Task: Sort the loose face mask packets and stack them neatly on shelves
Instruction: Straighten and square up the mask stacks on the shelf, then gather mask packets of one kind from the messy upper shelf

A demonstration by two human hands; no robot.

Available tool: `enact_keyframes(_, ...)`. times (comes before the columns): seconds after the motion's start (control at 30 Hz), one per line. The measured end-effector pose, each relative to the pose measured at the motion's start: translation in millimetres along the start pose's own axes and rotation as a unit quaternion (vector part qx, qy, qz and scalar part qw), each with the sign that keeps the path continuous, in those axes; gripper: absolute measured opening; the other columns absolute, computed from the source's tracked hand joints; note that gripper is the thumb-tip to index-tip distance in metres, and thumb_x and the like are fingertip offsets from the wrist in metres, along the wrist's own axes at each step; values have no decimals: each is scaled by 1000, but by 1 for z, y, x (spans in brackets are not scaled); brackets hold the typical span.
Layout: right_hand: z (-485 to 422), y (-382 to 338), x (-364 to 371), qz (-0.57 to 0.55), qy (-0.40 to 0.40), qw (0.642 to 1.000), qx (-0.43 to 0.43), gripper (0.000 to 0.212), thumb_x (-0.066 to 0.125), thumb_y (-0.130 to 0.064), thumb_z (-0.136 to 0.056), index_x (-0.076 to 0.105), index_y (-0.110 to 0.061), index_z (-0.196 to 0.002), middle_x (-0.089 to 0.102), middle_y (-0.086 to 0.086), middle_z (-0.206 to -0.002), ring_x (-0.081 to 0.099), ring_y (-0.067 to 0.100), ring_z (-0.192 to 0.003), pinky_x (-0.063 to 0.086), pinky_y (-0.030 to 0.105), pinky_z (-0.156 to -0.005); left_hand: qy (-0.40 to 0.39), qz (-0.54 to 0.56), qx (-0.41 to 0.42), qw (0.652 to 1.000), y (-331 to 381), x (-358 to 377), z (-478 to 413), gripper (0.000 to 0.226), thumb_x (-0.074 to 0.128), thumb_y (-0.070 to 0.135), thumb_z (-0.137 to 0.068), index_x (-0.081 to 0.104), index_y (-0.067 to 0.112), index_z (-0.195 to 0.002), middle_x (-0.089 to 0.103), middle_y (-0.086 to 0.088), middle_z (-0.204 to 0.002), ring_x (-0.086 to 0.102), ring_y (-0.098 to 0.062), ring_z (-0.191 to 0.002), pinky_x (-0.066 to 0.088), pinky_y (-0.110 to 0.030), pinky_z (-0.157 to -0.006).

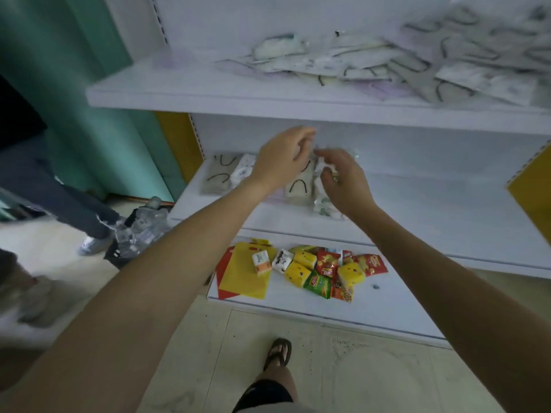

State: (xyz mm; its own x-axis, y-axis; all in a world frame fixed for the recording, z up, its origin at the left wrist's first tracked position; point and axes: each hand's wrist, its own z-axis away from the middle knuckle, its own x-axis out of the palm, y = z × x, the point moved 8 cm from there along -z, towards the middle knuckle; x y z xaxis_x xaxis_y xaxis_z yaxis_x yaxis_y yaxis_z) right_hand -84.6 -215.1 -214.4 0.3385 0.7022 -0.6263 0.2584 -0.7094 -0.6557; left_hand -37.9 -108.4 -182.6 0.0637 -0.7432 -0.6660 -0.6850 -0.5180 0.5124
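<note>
Top shelf (179,93): a loose pile of mask packets (387,61), overlapping at all angles, spread from the middle to the right end.
Middle shelf (417,210): a row of packets (220,174) lying side by side at the left end, near the front edge.
Bottom shelf (372,308): snack packs (325,269) in a heap, with yellow sheets (244,272) just left of them.
Left hand (283,156): above the row, fingers loosely curved and relaxed.
Right hand (343,180): fingers bent against the rightmost packet; too blurred to tell whether it grips.
Room: pale tiled floor, a sandalled foot (278,351) before the shelves, bottled water (140,228) and another person's legs (74,204) to the left.
Edges: white board runs right of the row to a yellow panel (533,198).
</note>
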Motion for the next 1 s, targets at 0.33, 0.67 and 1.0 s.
enact_keyframes(0.33, -90, -50, -80, 136, 62, 978, -147, 38, 44, 1, -88, 56, -4, -124, 54, 14, -124, 49, 28, -115, 40, 32, -90, 51, -37, 48, 997, 34, -55, -103, 33, 43, 8, -94, 56, 9, -125, 61, -4, -119, 57, -15, -109, 44, -27, -92)
enact_keyframes(0.67, -166, 70, -92, 325, -107, 938, 54, 47, 45, -30, -96, 41, -14, -139, 41, 12, -143, 35, 27, -133, 21, 31, -107, -125, -88, 16, 988, -20, 16, -191, 33, 48, 17, -95, 53, 13, -128, 53, -6, -131, 51, -19, -116, 38, -28, -93)
enact_keyframes(1.0, -187, 98, -169, 21, -18, 997, 76, 25, 51, -19, -95, 62, -17, -116, 62, -3, -114, 57, 7, -103, 38, 11, -81, -141, -41, 65, 987, 23, 90, -258, 29, 51, 15, -94, 58, 10, -122, 59, -6, -125, 56, -20, -111, 42, -30, -93)
